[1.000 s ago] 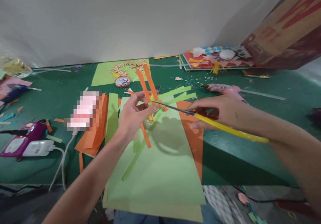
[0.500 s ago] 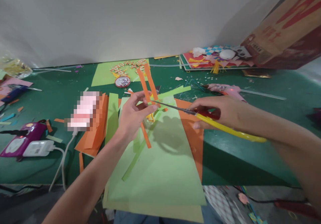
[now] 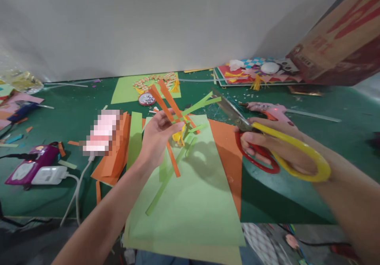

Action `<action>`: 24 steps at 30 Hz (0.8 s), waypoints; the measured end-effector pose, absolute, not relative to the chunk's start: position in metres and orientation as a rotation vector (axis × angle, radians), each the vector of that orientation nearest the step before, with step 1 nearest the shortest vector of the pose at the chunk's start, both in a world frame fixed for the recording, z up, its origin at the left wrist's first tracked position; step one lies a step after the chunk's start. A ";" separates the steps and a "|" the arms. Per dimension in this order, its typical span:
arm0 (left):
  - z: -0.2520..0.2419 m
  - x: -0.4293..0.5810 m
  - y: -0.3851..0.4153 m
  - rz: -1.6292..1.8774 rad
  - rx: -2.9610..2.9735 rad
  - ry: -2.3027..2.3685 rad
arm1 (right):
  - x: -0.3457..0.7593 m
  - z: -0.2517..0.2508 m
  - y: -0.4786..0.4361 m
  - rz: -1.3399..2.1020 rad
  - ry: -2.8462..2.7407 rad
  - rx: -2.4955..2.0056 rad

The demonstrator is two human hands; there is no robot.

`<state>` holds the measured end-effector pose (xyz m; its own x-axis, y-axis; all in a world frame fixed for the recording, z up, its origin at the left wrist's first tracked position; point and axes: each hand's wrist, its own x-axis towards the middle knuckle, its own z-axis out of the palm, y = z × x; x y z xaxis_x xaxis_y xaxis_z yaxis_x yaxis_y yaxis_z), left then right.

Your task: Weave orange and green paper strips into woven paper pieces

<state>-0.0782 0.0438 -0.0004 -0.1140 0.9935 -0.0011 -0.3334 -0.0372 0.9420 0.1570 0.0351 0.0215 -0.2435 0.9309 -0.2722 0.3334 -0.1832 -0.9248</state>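
My left hand pinches a bundle of crossed paper strips, orange and green, at their woven middle. Yellow loops hang just below the crossing. In my right hand is a pair of scissors with one red and one yellow handle loop. Its blades point up and left, their tips close by the ends of the green strips. Beneath both hands lie light green paper sheets over an orange sheet.
A pink glue gun lies at the right, near a paper bag. Behind my left hand stands a small round dish of beads. At the left are a blurred-out phone, folded orange paper and a purple power strip with cables.
The scissors have swung away from the woven middle, up and to the right, and turned so both handle loops show. My left hand still holds the strips in nearly the same place.
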 end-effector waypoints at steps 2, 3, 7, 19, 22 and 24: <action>0.000 -0.078 0.043 1.405 0.938 0.997 | 0.146 0.017 0.037 1.504 -1.423 -1.305; 0.000 -0.077 0.042 1.385 0.956 0.988 | 0.139 0.015 0.039 1.510 -1.359 -1.255; -0.002 -0.076 0.040 1.314 1.069 0.999 | 0.112 0.010 0.045 1.448 -1.207 -1.118; -0.001 -0.070 0.032 1.191 1.255 1.033 | 0.087 -0.009 0.038 1.444 -1.160 -1.028; -0.004 -0.072 0.034 1.168 1.215 0.997 | 0.088 -0.008 0.040 1.441 -1.120 -0.994; -0.005 -0.073 0.036 1.139 1.116 0.906 | 0.088 -0.005 0.041 1.426 -1.123 -1.003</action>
